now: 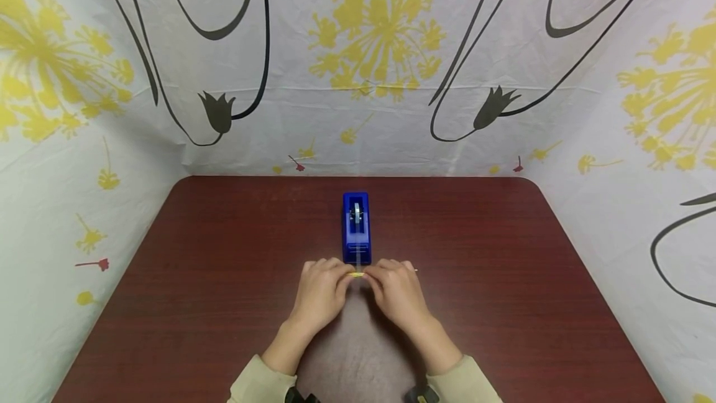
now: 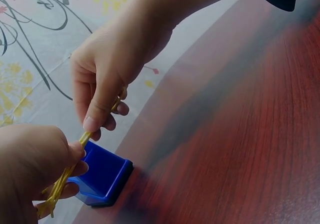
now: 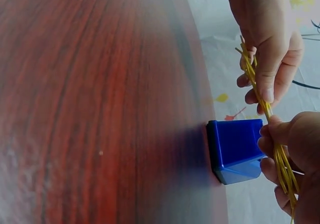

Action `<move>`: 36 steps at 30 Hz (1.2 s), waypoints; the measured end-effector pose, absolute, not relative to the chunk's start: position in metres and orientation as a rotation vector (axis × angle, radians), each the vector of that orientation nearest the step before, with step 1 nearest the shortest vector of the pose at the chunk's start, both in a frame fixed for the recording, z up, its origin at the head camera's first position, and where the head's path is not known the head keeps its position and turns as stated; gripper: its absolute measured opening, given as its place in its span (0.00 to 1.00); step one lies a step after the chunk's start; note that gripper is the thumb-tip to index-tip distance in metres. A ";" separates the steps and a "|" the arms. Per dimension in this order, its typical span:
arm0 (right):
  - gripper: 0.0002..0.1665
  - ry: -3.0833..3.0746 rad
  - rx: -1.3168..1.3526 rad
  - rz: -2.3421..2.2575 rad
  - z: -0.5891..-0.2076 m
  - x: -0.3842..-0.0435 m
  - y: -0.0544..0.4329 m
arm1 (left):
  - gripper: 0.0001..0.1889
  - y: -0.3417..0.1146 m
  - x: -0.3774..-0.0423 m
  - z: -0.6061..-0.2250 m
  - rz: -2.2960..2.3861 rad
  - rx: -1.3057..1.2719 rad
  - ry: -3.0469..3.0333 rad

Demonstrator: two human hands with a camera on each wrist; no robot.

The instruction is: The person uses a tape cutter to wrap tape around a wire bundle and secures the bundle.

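Both hands hold a small bundle of thin yellow strands between them, over the table. My left hand pinches one side with thumb and fingers; my right hand pinches the other, close beside it. In the right wrist view, loose ends of the yellow strands fan out past the fingers. Just beyond the hands stands a blue tape dispenser, its roll on top. A clear strip of tape runs from its front edge toward the bundle; whether it sticks to the strands I cannot tell.
The dark red wooden table has rounded far corners. A white cloth with yellow and grey flower prints hangs behind it and along both sides.
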State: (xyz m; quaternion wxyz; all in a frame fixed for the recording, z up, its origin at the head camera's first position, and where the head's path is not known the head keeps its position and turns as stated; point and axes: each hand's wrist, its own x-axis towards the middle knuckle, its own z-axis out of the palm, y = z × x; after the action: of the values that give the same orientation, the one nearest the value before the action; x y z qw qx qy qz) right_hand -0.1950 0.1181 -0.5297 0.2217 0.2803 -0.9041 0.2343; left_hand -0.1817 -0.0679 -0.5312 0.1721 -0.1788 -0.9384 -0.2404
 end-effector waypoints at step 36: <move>0.07 -2.473 0.787 0.634 -0.534 -0.198 0.119 | 0.06 -0.067 -0.185 -0.532 -0.730 -0.508 -2.643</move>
State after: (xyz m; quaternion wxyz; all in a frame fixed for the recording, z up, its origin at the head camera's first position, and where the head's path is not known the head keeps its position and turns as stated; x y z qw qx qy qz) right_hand -0.1984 0.1195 -0.5345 0.2326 0.2865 -0.9003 0.2308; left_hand -0.1849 -0.0674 -0.5318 0.1754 -0.1793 -0.9332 -0.2575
